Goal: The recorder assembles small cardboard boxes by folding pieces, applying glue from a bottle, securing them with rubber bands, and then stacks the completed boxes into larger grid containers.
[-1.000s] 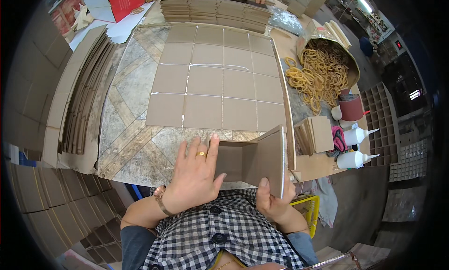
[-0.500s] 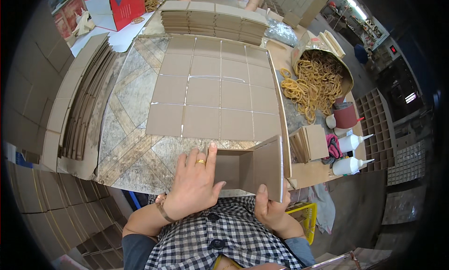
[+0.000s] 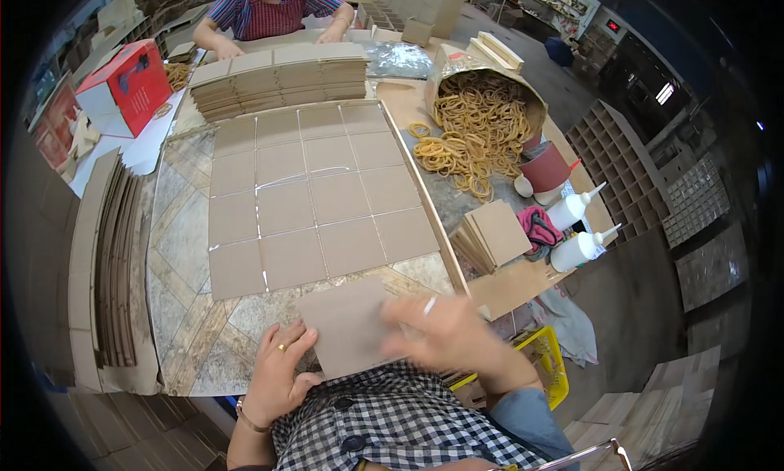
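Right now your left hand (image 3: 278, 375) sits at the left edge of a brown cardboard piece (image 3: 347, 324), thumb and forefinger parted against it; whether they pinch it, you can't tell from this view. Your right hand (image 3: 445, 334) is blurred over the piece's right edge, and its grip can't be told either. The piece lies at the near edge of the table (image 3: 181, 242), just in front of your checked garment (image 3: 367, 422).

Just beyond it, you have a large cardboard sheet (image 3: 298, 214) lying flat, scored into a grid with white lines along the grooves. A wooden strip (image 3: 426, 203) runs along its right side. Past that strip, you have a stack of small cardboard squares (image 3: 500, 233), a pink and dark cloth (image 3: 539, 228) and two white bottles with pointed nozzles (image 3: 576, 252). Farther up, yellow bands (image 3: 482, 116) spill from an open bag (image 3: 535, 108).

To your left, folded cardboard (image 3: 114, 267) stands in a row. Across from you, a co-worker's hands (image 3: 332, 35) are behind a cardboard stack (image 3: 282, 77).
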`<control>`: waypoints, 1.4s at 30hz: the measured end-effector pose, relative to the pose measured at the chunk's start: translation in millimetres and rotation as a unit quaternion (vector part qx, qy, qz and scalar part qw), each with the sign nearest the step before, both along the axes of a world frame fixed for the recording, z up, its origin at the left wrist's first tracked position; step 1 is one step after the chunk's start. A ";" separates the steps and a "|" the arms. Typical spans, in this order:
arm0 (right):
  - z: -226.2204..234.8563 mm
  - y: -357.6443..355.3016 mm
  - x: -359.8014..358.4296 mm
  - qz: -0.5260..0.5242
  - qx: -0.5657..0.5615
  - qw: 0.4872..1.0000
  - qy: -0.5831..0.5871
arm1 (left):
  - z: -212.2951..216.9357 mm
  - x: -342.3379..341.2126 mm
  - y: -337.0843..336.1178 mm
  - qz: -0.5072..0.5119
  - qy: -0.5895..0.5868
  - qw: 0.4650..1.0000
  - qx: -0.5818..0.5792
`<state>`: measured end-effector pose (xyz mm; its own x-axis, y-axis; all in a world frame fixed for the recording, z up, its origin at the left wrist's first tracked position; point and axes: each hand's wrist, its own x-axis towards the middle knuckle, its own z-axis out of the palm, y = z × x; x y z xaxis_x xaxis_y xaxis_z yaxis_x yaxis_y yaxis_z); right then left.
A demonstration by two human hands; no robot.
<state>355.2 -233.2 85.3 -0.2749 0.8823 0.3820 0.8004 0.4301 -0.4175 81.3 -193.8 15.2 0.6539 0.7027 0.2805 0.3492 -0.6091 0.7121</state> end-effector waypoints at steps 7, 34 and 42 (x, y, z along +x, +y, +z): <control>-73.7 174.4 191.6 -0.265 -0.099 0.901 -0.328 | 1.8 8.3 2.7 0.050 0.007 0.996 0.077; -11.9 67.4 -57.1 0.017 -0.047 0.989 0.140 | 29.0 28.6 27.8 0.219 -0.145 0.961 -0.084; -22.7 64.8 37.2 -0.184 -0.317 0.880 0.302 | -11.8 14.3 56.0 0.172 -0.150 0.894 -0.386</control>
